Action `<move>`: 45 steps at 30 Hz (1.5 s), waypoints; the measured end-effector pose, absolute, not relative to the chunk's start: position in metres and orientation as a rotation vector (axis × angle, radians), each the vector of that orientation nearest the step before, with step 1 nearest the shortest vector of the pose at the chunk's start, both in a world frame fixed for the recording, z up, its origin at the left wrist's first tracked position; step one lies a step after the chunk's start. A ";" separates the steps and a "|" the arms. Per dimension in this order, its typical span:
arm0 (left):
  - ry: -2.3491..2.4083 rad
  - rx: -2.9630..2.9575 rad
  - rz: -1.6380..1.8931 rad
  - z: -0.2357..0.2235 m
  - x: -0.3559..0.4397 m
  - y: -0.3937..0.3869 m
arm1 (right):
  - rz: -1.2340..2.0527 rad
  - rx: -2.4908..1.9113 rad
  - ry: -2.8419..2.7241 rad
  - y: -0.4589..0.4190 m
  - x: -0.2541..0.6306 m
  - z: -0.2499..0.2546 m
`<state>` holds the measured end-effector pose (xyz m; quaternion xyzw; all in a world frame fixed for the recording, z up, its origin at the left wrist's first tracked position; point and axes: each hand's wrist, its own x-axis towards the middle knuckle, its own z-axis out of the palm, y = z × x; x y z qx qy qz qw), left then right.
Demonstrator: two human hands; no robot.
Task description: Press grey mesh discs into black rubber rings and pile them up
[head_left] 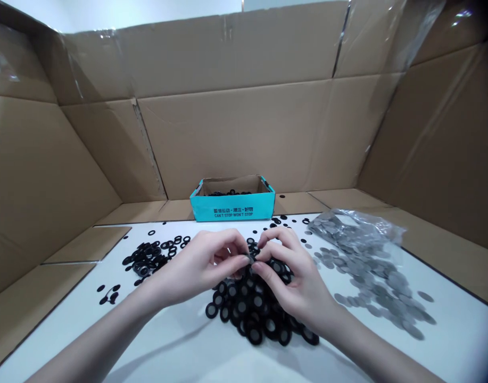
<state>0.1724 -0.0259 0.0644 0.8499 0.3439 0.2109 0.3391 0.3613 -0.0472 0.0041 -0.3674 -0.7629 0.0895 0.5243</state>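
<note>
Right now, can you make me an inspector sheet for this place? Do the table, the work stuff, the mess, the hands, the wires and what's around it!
Surface: white tabletop, with arm shadows on it.
Job's things: pile of black rings with grey centres under the hands; loose black rings at left; grey discs spread at right.
Clutter: clear plastic bag holding grey discs; stray black pieces at far left.
Hands: left hand pinches a small piece; right hand has fingertips beside it, grip unclear.
Cables: nothing seen.
Surroundings: cardboard walls on three sides; turquoise box at the back, black pieces inside.
</note>
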 end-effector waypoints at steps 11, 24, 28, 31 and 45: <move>0.915 2.285 0.576 0.060 0.177 -0.026 | 0.224 -0.872 -1.832 -0.047 0.364 0.004; 0.893 2.283 0.590 0.056 0.179 -0.029 | 0.278 -0.871 -1.836 -0.049 0.368 0.006; 0.883 2.246 0.510 0.057 0.179 -0.028 | 0.282 -0.861 -1.845 -0.051 0.367 0.006; 0.883 2.263 0.473 0.060 0.178 -0.026 | 0.259 -0.882 -1.861 -0.051 0.367 0.004; 0.922 2.299 0.544 0.054 0.186 -0.029 | 0.226 -0.942 -1.891 -0.048 0.373 -0.001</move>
